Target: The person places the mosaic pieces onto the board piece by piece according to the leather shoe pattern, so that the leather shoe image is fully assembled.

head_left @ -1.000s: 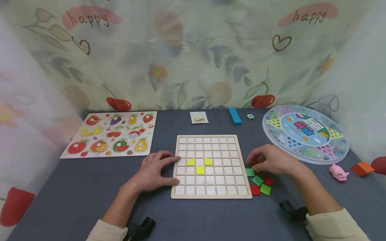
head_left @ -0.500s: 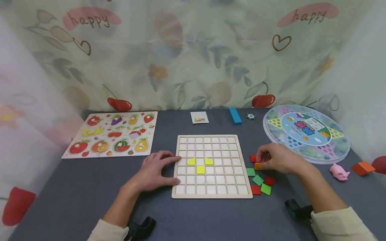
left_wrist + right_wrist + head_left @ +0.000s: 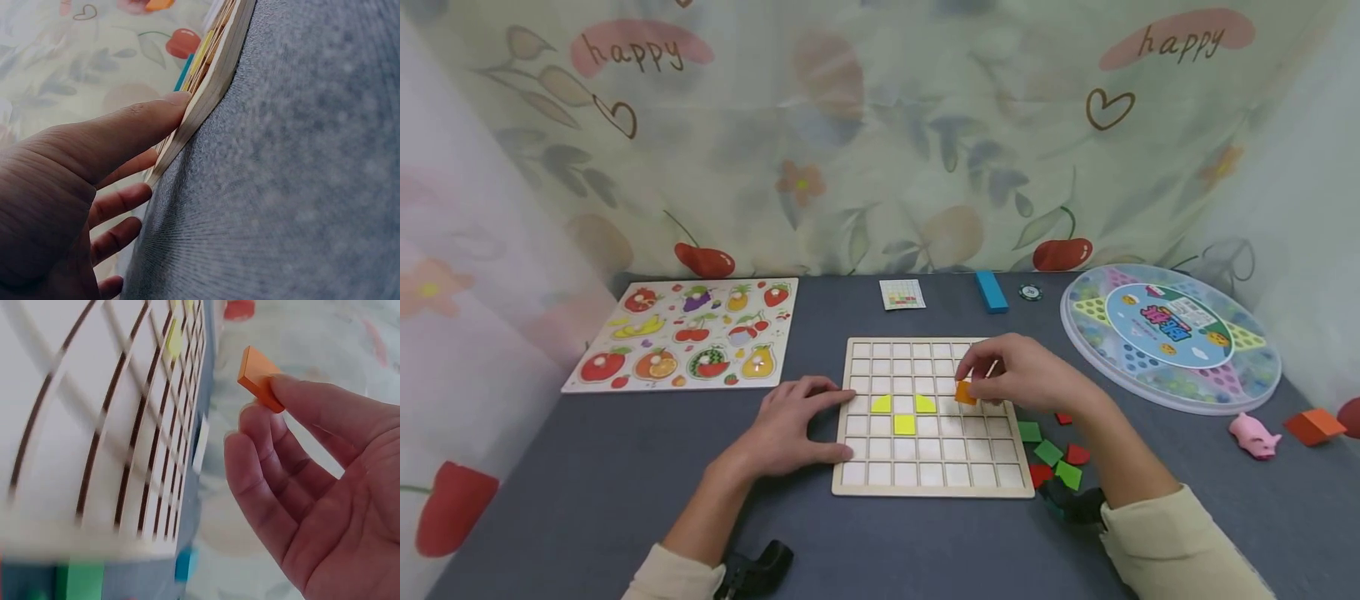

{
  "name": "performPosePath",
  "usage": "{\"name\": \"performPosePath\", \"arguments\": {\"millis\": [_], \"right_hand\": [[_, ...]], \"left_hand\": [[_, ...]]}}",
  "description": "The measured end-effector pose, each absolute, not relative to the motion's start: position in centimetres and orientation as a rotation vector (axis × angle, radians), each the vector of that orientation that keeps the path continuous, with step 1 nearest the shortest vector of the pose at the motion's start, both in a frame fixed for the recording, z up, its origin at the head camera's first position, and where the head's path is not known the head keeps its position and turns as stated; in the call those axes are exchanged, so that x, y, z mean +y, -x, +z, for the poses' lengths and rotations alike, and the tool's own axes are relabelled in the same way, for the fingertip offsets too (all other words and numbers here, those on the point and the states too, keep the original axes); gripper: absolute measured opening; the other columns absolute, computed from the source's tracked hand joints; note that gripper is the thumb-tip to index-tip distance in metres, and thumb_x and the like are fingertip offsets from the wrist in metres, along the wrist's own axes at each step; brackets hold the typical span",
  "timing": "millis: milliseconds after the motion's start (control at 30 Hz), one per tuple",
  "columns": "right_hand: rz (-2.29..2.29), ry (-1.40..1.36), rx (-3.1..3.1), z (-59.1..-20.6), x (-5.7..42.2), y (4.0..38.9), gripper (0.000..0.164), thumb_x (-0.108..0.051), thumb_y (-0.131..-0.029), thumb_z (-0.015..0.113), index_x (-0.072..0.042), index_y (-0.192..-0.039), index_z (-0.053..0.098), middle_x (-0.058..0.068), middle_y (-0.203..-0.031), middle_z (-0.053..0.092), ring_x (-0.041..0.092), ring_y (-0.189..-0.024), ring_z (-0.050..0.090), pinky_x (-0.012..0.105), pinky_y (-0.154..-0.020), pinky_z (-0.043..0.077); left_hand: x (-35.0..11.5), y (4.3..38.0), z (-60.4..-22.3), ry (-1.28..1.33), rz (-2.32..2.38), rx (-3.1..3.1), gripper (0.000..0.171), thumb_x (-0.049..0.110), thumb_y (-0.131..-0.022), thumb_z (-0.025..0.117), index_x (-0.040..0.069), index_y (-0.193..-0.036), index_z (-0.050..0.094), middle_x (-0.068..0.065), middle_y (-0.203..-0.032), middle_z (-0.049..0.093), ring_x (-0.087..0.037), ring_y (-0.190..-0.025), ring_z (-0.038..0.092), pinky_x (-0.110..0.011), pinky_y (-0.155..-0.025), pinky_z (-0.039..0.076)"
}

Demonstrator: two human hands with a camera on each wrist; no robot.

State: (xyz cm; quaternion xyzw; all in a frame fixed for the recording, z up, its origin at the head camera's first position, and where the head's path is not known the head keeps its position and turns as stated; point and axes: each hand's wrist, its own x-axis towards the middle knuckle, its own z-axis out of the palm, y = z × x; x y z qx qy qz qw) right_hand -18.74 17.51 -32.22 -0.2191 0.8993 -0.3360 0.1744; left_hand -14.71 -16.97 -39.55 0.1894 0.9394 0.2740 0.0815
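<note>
A wooden grid board (image 3: 931,473) lies on the dark cloth, with two yellow quarter-round tiles (image 3: 881,404) and a yellow square tile (image 3: 905,425) in its cells. My left hand (image 3: 788,423) rests at the board's left edge, thumb and fingers spread and touching the rim. Above the right part of the board, my right hand (image 3: 1026,375) pinches an orange square tile (image 3: 259,378) between thumb and fingertips. In the right wrist view the tile is tilted and apart from the board.
Loose green tiles (image 3: 1047,452) and red tiles (image 3: 1077,454) lie right of the board. Behind it are a small pattern card (image 3: 902,294), a blue block (image 3: 992,292) and a chip (image 3: 1030,292). A fruit board (image 3: 681,335), round game board (image 3: 1172,337), pink pig (image 3: 1255,436) and orange block (image 3: 1315,426) flank it.
My right hand has picked up the orange tile from the loose pile and carried it left over the board. My left hand stays at the board's edge.
</note>
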Motion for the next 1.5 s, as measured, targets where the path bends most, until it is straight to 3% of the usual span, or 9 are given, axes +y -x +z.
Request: {"name": "performPosePath", "arguments": {"millis": [167, 367, 667, 800, 1067, 1500], "right_hand": [[-0.986, 0.635, 2.481, -32.7, 13.6, 19.2, 0.010, -0.010, -0.093, 0.072, -0.012, -0.102, 0.075, 0.005, -0.086, 0.067, 0.023, -0.072, 0.062, 0.034, -0.068, 0.054], [-0.947, 0.712, 2.431, -33.8, 9.3, 19.2, 0.009, -0.005, -0.092, 0.071, -0.013, -0.093, 0.076, 0.001, -0.077, 0.067, 0.016, -0.067, 0.060, 0.029, -0.065, 0.051], [-0.844, 0.693, 2.403, -34.9, 6.8, 19.3, 0.012, 0.001, -0.089, 0.073, -0.010, -0.086, 0.075, 0.000, -0.074, 0.067, 0.015, -0.060, 0.061, 0.028, -0.063, 0.052], [-0.806, 0.676, 2.425, -34.9, 6.6, 19.2, 0.012, 0.001, -0.088, 0.074, -0.010, -0.084, 0.075, 0.000, -0.073, 0.067, 0.016, -0.059, 0.059, 0.028, -0.061, 0.051], [-0.732, 0.695, 2.537, -34.9, 7.0, 18.9, 0.012, -0.005, -0.088, 0.078, -0.017, -0.086, 0.079, -0.002, -0.079, 0.067, 0.017, -0.074, 0.057, 0.029, -0.066, 0.047], [-0.971, 0.622, 2.451, -32.8, 14.2, 18.2, 0.015, -0.015, -0.097, 0.070, -0.011, -0.108, 0.078, 0.001, -0.098, 0.072, 0.019, -0.081, 0.062, 0.034, -0.073, 0.054]], "left_hand": [[-16.8, 14.8, -39.7, -0.566, 0.822, 2.796, 0.073, 0.052, -0.083, 0.083, 0.028, -0.148, 0.058, -0.005, -0.147, 0.049, -0.034, -0.137, 0.037, -0.066, -0.116, 0.023], [-16.7, 14.9, -39.8, -0.570, 0.825, 2.775, 0.073, 0.053, -0.083, 0.082, 0.029, -0.148, 0.059, -0.004, -0.147, 0.049, -0.034, -0.137, 0.036, -0.067, -0.116, 0.023], [-16.3, 14.8, -39.8, -0.600, 0.844, 2.767, 0.071, 0.050, -0.084, 0.083, 0.028, -0.147, 0.060, -0.004, -0.146, 0.050, -0.033, -0.136, 0.037, -0.066, -0.117, 0.023], [-16.2, 14.9, -39.7, -0.603, 0.844, 2.764, 0.071, 0.049, -0.084, 0.083, 0.027, -0.147, 0.060, -0.004, -0.146, 0.050, -0.033, -0.136, 0.037, -0.066, -0.117, 0.022], [-16.1, 14.9, -39.6, -0.590, 0.829, 2.766, 0.071, 0.050, -0.084, 0.083, 0.027, -0.147, 0.059, -0.004, -0.147, 0.049, -0.034, -0.138, 0.036, -0.067, -0.117, 0.022], [-16.9, 14.5, -39.5, -0.555, 0.819, 2.814, 0.074, 0.051, -0.083, 0.084, 0.027, -0.148, 0.059, -0.007, -0.147, 0.049, -0.035, -0.137, 0.036, -0.066, -0.117, 0.023]]}}
